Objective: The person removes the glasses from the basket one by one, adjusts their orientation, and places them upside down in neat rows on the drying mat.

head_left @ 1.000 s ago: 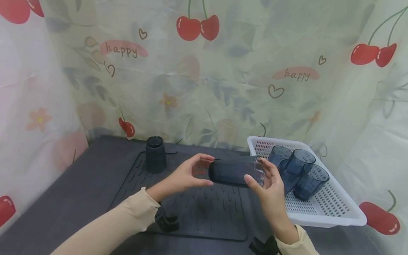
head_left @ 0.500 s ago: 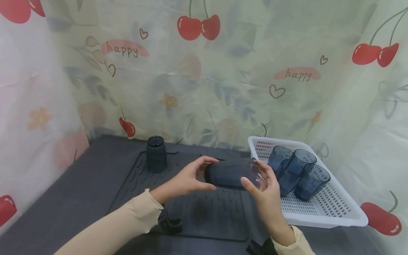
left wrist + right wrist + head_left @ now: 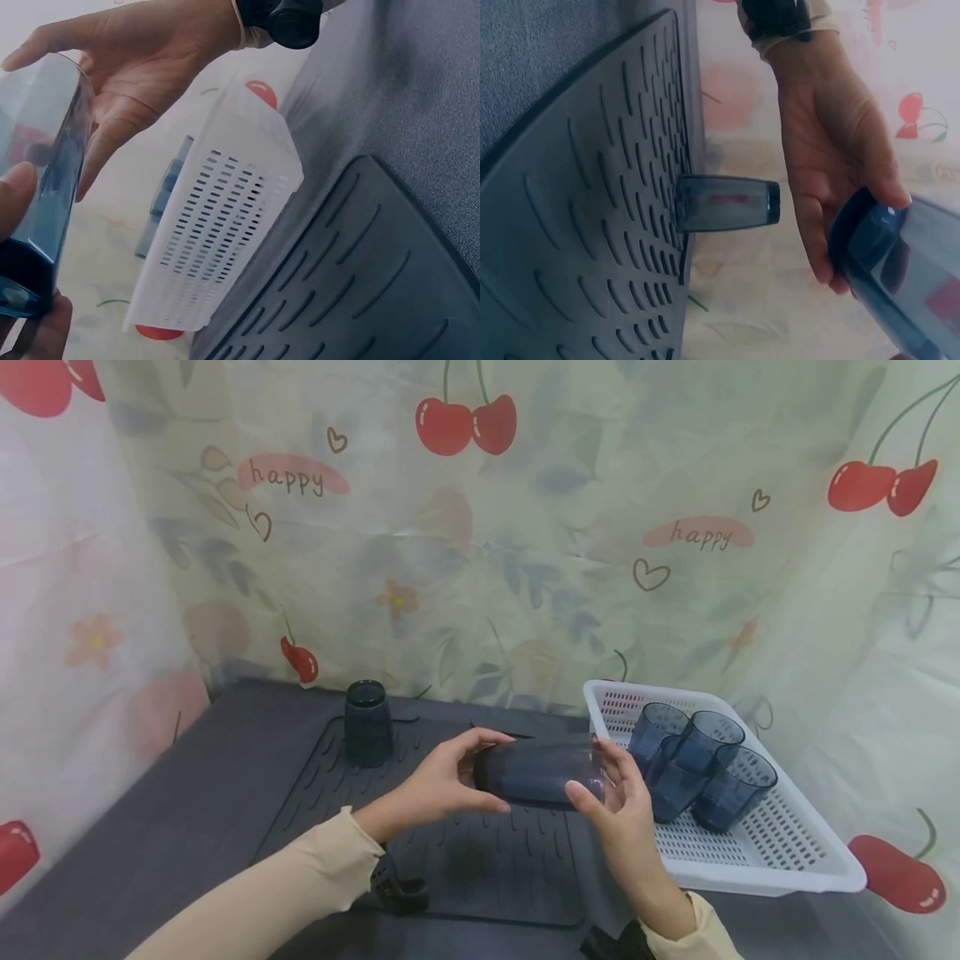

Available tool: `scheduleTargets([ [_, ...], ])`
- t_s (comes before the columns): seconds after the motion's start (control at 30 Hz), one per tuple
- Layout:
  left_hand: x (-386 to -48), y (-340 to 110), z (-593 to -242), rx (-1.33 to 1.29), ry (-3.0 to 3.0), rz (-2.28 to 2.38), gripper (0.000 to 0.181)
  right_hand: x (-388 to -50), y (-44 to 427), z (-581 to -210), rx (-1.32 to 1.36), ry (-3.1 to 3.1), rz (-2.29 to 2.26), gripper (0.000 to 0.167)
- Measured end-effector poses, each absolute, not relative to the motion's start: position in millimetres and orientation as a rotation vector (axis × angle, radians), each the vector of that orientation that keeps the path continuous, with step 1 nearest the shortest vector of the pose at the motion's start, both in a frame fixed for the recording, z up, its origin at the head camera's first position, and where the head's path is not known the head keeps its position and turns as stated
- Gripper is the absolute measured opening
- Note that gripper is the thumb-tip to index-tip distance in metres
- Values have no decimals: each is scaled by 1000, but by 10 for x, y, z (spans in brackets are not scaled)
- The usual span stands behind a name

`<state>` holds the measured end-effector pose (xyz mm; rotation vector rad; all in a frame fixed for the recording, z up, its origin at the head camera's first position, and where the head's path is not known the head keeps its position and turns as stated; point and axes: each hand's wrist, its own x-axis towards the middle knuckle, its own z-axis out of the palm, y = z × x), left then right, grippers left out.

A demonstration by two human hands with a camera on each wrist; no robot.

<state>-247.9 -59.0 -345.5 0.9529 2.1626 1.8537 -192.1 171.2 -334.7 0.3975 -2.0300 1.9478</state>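
Note:
A blue-tinted drinking glass (image 3: 536,768) lies sideways in the air above the black drying mat (image 3: 517,868). My left hand (image 3: 438,781) holds its thick base end, thumb in front and fingers behind. At the rim end, my right hand (image 3: 626,814) grips the glass between thumb and fingers. Up close in the left wrist view, the glass (image 3: 49,161) is clear, with a dark blue base. The right wrist view shows the left hand's thumb and fingers against the base. Another glass (image 3: 367,727) stands upside down at the mat's back left.
On the right stands a white perforated basket (image 3: 780,881); several matching blue glasses (image 3: 735,789) lean inside it. A dark grey cloth (image 3: 180,810) covers the table. Behind hangs a curtain (image 3: 487,568) printed with cherries.
The held glass has shifted left, its base going deeper between the left hand's thumb and fingers. My right hand has moved slightly left with it. The basket and standing glass stay put.

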Motion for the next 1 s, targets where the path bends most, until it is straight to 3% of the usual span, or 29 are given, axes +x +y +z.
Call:
scheduleTargets([
  [0.53,-2472,-705,-3381,909,2009,2078,67,-1961,1900,-3400,653,-2142,2067,58],
  [1.0,-2456,-705,-3308,980,1862,2221,64,-1970,1864,-3531,762,-2517,1953,69],
])
